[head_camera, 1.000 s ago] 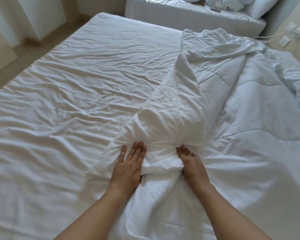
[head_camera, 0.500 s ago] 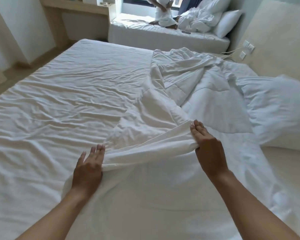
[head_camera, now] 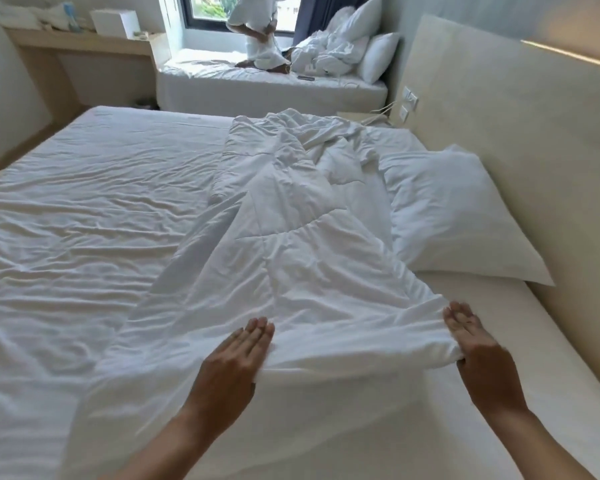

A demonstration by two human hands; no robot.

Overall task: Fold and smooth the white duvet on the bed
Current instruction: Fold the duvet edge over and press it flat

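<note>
Two hands are set on the near edge of the white duvet (head_camera: pixel 291 271), which lies bunched along the right half of the bed (head_camera: pixel 66 237) and runs away toward the headboard. At the left, the left hand (head_camera: pixel 229 368) is laid on the raised edge with its fingers (head_camera: pixel 257 329) straight and together; whether the thumb is tucked beneath cannot be told. At the right, the right hand (head_camera: pixel 482 358) is held against the corner — fingers straight and close together, the cloth gathered at the thumb side. The step is judged best done if the edge is kept taut between both hands and drawn evenly, so that the fold is laid square. Farther right, the pillow (head_camera: pixel 458 216) is best left undisturbed — it touches the duvet's side.
</note>
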